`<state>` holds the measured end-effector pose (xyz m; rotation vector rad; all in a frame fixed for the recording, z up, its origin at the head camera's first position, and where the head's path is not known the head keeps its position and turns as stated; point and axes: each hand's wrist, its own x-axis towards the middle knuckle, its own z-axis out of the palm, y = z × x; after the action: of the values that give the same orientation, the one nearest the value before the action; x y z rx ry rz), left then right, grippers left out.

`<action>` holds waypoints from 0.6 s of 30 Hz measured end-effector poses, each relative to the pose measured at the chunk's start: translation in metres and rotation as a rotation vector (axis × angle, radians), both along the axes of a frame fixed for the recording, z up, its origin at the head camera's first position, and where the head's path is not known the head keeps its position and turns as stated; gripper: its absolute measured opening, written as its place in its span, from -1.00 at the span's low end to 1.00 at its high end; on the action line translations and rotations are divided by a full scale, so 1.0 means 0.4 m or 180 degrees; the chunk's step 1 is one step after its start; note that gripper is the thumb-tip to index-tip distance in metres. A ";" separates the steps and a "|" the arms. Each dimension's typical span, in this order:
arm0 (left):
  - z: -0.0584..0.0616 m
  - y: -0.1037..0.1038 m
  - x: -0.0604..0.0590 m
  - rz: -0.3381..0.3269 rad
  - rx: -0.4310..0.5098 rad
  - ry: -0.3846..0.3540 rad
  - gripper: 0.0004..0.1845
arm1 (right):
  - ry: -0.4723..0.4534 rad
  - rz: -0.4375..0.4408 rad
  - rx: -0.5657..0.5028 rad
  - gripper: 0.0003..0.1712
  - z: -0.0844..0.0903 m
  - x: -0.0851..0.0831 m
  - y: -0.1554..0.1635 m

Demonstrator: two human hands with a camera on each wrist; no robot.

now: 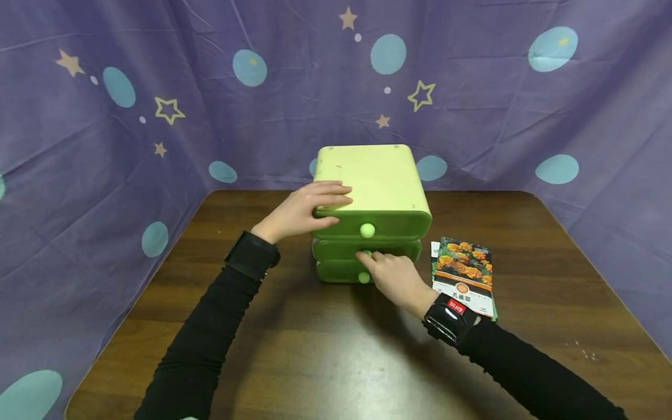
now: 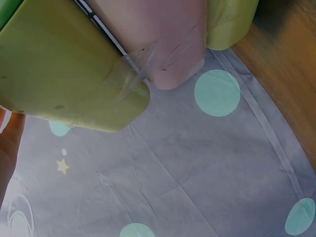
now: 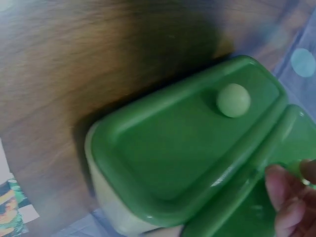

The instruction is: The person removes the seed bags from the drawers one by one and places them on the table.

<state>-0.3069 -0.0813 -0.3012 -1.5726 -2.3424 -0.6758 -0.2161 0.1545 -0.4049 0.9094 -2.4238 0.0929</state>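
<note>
A small drawer cabinet (image 1: 375, 178) with a pale yellow-green top and three green drawers, all looking closed, stands on the table. My left hand (image 1: 301, 211) rests on its top left edge, fingers fairly straight on top and thumb at the front edge. Thumb and fingers of my right hand (image 1: 396, 279) pinch the round knob (image 3: 295, 170) of the middle drawer. Above it the top drawer's knob (image 1: 367, 230) is free, as is the bottom knob (image 3: 233, 100) below. In the left wrist view, the cabinet's side shows yellow-green (image 2: 59, 74) and pinkish (image 2: 158, 39) sections.
Flat printed packets (image 1: 464, 274) with orange flowers lie in a stack right of the cabinet, close to my right wrist. The brown wooden table (image 1: 294, 350) is backed by a purple curtain (image 1: 315, 105) with stars and blue ovals.
</note>
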 end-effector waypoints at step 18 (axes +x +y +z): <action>-0.008 -0.001 0.000 0.0013 0.0065 0.0045 -0.56 | -0.0430 0.0086 -0.0021 -0.78 -0.089 -0.002 -0.005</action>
<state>-0.3070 -0.0818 -0.3044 -1.5585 -2.3206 -0.6833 -0.2170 0.1525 -0.4406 0.9613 -2.5337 0.1776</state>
